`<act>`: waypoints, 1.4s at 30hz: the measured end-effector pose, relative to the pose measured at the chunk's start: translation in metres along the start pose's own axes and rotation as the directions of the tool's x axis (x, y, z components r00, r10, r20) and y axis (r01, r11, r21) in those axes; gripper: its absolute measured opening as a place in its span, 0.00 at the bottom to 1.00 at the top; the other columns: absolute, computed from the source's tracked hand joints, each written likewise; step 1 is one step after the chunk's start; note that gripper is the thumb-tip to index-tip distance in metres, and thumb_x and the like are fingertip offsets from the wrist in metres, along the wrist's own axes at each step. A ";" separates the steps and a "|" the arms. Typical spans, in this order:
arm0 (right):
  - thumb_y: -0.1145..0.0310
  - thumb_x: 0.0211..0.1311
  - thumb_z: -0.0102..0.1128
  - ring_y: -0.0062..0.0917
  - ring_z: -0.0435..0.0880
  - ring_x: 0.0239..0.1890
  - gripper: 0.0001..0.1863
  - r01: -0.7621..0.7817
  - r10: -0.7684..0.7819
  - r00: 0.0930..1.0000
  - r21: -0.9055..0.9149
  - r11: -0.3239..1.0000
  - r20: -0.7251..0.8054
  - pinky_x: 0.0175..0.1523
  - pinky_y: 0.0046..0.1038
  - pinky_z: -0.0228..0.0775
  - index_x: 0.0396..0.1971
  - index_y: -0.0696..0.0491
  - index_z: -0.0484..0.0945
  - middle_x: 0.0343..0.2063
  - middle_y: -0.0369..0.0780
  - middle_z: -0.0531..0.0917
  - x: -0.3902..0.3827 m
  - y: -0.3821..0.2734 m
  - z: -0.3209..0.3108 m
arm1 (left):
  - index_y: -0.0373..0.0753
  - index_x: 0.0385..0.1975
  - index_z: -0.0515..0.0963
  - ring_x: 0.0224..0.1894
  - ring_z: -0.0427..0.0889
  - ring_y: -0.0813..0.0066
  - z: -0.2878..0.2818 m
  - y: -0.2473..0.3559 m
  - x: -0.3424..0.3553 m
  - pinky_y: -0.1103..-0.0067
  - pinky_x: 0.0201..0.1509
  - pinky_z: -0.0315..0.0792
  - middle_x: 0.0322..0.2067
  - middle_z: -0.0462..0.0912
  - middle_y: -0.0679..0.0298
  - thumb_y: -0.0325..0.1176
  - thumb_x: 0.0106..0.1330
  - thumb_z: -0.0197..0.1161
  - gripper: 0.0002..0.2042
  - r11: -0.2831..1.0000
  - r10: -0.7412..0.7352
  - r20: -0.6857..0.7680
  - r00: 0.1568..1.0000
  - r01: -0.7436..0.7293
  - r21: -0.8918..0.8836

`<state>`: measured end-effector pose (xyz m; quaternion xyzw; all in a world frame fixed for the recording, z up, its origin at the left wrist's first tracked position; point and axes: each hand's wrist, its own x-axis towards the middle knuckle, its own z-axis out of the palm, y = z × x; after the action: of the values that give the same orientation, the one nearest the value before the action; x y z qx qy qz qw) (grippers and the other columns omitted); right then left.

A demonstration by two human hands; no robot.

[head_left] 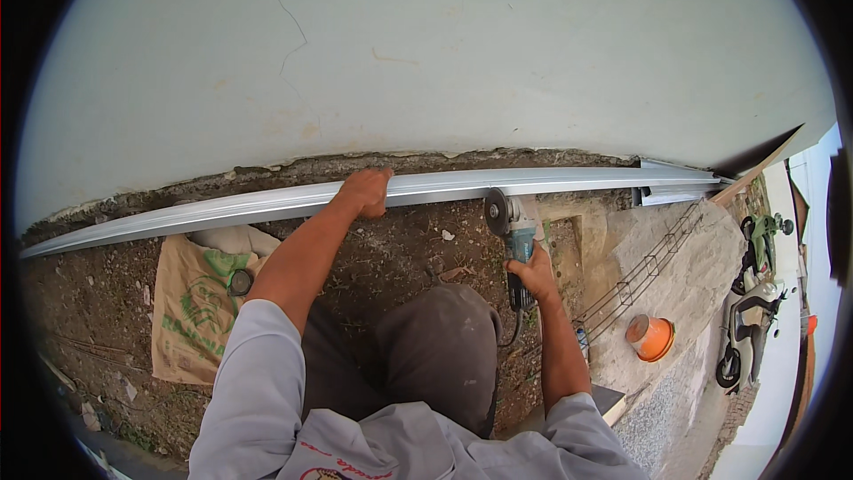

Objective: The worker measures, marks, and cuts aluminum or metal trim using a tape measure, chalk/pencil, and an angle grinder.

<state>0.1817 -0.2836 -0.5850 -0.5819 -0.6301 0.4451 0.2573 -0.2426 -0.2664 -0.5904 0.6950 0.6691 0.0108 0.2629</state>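
Two grips are working: left hand (366,194) is clasping the silver profile (444,183), seemingly steadying it; right hand (532,272) is clutching the grinder (522,243), its disc (496,212) sitting just beyond, beside the profile.

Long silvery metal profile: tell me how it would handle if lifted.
Being long and thin, the profile would probably flex. Its smooth, shiny face may be slippery. Lifted at the left hand, between its ends, it might seesaw.

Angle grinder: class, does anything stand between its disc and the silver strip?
Nothing visible does: the right hand holds the angle grinder, its disc at the near edge of the silver strip; contact unclear.
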 end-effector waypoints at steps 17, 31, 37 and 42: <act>0.72 0.49 0.70 0.23 0.81 0.35 0.27 -0.158 0.227 0.966 0.405 0.901 -0.128 0.43 0.25 0.73 0.51 0.62 0.73 0.35 0.36 0.81 -0.050 -0.056 -0.030 | 0.38 0.63 0.67 0.58 0.76 0.49 0.031 0.011 -0.015 0.60 0.63 0.69 0.53 0.76 0.48 0.36 0.47 0.76 0.40 0.967 0.077 -0.183 0.980 -0.028 0.255; 0.73 0.47 0.71 0.24 0.81 0.38 0.31 -0.119 0.147 0.985 0.259 0.958 -0.091 0.45 0.27 0.74 0.54 0.63 0.71 0.36 0.38 0.81 -0.054 -0.059 -0.046 | 0.30 0.50 0.73 0.49 0.85 0.49 -0.017 0.022 -0.023 0.63 0.53 0.80 0.43 0.86 0.47 0.49 0.35 0.87 0.44 0.976 -0.013 0.090 0.996 -0.006 0.217; 0.72 0.44 0.73 0.26 0.80 0.38 0.32 -0.005 0.013 0.996 0.092 0.996 -0.083 0.46 0.27 0.74 0.52 0.64 0.72 0.36 0.40 0.82 -0.046 -0.035 -0.035 | 0.31 0.49 0.72 0.49 0.85 0.48 -0.009 0.018 -0.030 0.62 0.52 0.80 0.43 0.85 0.46 0.47 0.36 0.87 0.42 0.974 -0.006 0.001 1.000 0.006 0.226; 0.70 0.43 0.74 0.27 0.80 0.39 0.35 -0.024 0.028 0.998 0.080 0.997 -0.053 0.47 0.28 0.74 0.54 0.64 0.72 0.37 0.41 0.82 -0.038 -0.038 -0.021 | 0.32 0.48 0.70 0.48 0.85 0.45 0.001 0.013 -0.029 0.61 0.53 0.79 0.41 0.85 0.45 0.48 0.36 0.87 0.42 0.977 0.001 -0.041 0.999 0.008 0.215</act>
<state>0.1881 -0.3123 -0.5352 -0.5912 -0.5973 0.4570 0.2913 -0.2331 -0.2930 -0.5763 0.7179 0.6727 -0.0477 0.1726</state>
